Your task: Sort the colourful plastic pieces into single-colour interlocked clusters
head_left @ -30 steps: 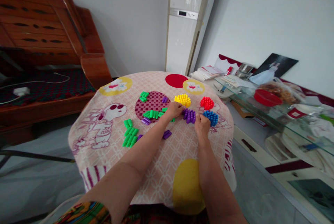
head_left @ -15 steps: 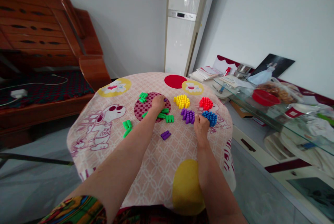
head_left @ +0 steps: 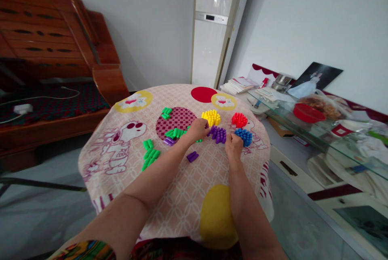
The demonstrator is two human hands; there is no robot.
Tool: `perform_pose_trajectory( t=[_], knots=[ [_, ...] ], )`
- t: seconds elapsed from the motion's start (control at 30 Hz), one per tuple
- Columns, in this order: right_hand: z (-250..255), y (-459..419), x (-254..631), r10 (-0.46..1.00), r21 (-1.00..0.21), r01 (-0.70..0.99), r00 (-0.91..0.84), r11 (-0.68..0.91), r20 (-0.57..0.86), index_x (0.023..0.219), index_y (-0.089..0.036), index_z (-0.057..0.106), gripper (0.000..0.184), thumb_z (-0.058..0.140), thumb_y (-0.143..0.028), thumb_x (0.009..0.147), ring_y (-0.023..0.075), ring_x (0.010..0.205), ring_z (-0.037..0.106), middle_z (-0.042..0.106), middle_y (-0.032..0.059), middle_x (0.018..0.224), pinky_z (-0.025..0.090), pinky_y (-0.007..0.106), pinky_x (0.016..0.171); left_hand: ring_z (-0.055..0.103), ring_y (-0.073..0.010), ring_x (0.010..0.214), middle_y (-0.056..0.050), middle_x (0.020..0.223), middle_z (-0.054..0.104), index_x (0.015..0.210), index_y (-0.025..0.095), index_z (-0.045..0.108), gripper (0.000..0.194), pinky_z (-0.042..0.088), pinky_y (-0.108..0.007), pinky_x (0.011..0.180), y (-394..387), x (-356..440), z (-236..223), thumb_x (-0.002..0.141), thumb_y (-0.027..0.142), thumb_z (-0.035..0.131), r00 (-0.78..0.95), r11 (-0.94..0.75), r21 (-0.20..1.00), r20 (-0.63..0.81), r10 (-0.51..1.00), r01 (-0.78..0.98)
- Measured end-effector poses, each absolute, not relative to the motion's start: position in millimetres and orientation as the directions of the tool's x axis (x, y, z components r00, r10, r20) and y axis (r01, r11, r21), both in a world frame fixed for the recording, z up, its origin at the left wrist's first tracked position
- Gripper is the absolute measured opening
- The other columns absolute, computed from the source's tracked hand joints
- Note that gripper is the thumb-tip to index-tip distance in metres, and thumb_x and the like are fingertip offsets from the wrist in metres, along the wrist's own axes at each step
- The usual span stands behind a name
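Observation:
On the round cloth-covered table [head_left: 182, 179], small plastic pieces stand or lie in colour groups. My left hand [head_left: 199, 128] is closed in a pinch at the left edge of the upright purple pieces [head_left: 219, 135], with a small purple piece [head_left: 209, 133] at its fingertips. Between the purple group and the blue pieces [head_left: 244, 137] rests my right hand [head_left: 234, 143], its fingers curled closed; whatever they hold is hidden. Green pieces [head_left: 176, 133] lie left of my left hand, some covered by it. Two loose purple pieces [head_left: 192, 156] lie nearer me.
Yellow pieces [head_left: 211, 118] and red pieces [head_left: 239, 120] stand farther back. More green pieces [head_left: 150, 154] lie at the left. A glass-topped cabinet [head_left: 321, 131] with a red bowl [head_left: 309, 113] flanks the table's right side; a wooden bench [head_left: 57, 50] stands left.
My left hand has moved right and slightly toward me, from over the maroon circle to the purple group, carrying the small purple piece. My right hand has stayed in place.

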State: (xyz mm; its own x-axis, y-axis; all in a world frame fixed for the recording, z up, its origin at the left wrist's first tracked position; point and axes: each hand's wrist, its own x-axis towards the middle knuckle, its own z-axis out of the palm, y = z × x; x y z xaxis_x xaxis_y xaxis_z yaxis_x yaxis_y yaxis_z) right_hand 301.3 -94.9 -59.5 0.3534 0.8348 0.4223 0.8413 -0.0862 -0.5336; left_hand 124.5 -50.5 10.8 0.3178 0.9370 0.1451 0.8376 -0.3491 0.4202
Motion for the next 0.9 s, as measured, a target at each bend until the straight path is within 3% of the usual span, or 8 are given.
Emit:
perform_pose_trajectory(
  t=[0.1,0.27,0.37,0.47,0.57,0.67,0.77,0.9],
  knots=[
    [-59,-95,301,0.832,-0.534,0.841,0.358,-0.089,0.425,0.063,-0.014,0.066,0.039,0.046,-0.029,0.094,0.0143,0.059,0.041,0.062,0.0072,0.062,0.022,0.030,0.060,0.070,-0.0201,0.089,-0.011,0.094,0.077,0.094,0.010,0.076,0.022,0.051,-0.025,0.080,-55,133,5,0.084,0.020,0.060,0.317,-0.349,0.410,0.146,0.937,0.843],
    [-58,-96,301,0.839,-0.542,0.835,0.358,-0.092,0.409,0.063,-0.015,0.065,0.040,0.046,-0.031,0.095,0.0142,0.058,0.041,0.061,0.0066,0.061,0.022,0.030,0.060,0.071,-0.0171,0.083,-0.007,0.089,0.077,0.112,0.011,0.072,0.032,0.051,-0.024,0.078,-60,134,2,0.084,0.019,0.060,0.312,-0.308,0.538,0.087,0.946,0.785],
    [-58,-96,301,0.841,-0.545,0.833,0.359,-0.093,0.405,0.062,-0.016,0.064,0.041,0.045,-0.030,0.095,0.0143,0.058,0.040,0.060,0.0060,0.060,0.022,0.030,0.060,0.070,-0.0161,0.081,-0.007,0.092,0.077,0.117,0.011,0.069,0.035,0.050,-0.023,0.076,-64,118,12,0.084,0.020,0.062,0.341,-0.350,0.538,0.120,0.932,0.767],
    [-58,-96,300,0.837,-0.546,0.832,0.367,-0.100,0.405,0.061,-0.016,0.064,0.041,0.046,-0.030,0.095,0.0143,0.058,0.040,0.060,0.0057,0.060,0.022,0.030,0.060,0.069,-0.0173,0.084,-0.007,0.093,0.076,0.107,0.014,0.072,0.027,0.048,-0.024,0.074,-68,83,26,0.082,0.022,0.064,0.351,-0.376,0.421,0.140,0.926,0.826],
    [-58,-96,300,0.835,-0.547,0.831,0.370,-0.101,0.408,0.061,-0.016,0.063,0.041,0.046,-0.030,0.096,0.0143,0.059,0.041,0.060,0.0056,0.060,0.021,0.030,0.060,0.067,-0.0201,0.086,-0.007,0.089,0.074,0.090,0.017,0.072,0.016,0.046,-0.025,0.072,-76,42,32,0.080,0.024,0.063,0.261,-0.277,0.218,0.102,0.960,0.936],
    [-59,-95,300,0.836,-0.542,0.835,0.361,-0.093,0.413,0.062,-0.016,0.063,0.039,0.047,-0.029,0.095,0.0144,0.060,0.041,0.059,0.0056,0.061,0.021,0.030,0.060,0.067,-0.0242,0.092,-0.007,0.093,0.073,0.088,0.019,0.070,0.018,0.045,-0.027,0.071,-89,14,24,0.075,0.031,0.069,0.190,-0.192,0.088,0.027,0.981,0.978],
    [-59,-95,301,0.832,-0.536,0.840,0.354,-0.083,0.426,0.061,-0.016,0.062,0.039,0.046,-0.028,0.094,0.0147,0.060,0.040,0.059,0.0055,0.060,0.020,0.030,0.059,0.066,-0.0265,0.095,-0.009,0.100,0.073,0.091,0.019,0.068,0.021,0.047,-0.029,0.074,-99,3,10,0.075,0.033,0.069,0.179,-0.180,0.055,0.027,0.984,0.982],
    [-59,-95,301,0.831,-0.539,0.838,0.362,-0.091,0.422,0.060,-0.016,0.062,0.040,0.045,-0.030,0.094,0.0146,0.059,0.038,0.056,0.0045,0.058,0.020,0.030,0.059,0.067,-0.0258,0.091,-0.009,0.095,0.073,0.088,0.018,0.067,0.013,0.047,-0.030,0.074,-99,0,4,0.077,0.022,0.061,0.158,-0.167,0.093,0.095,0.983,0.982]
  ],
)
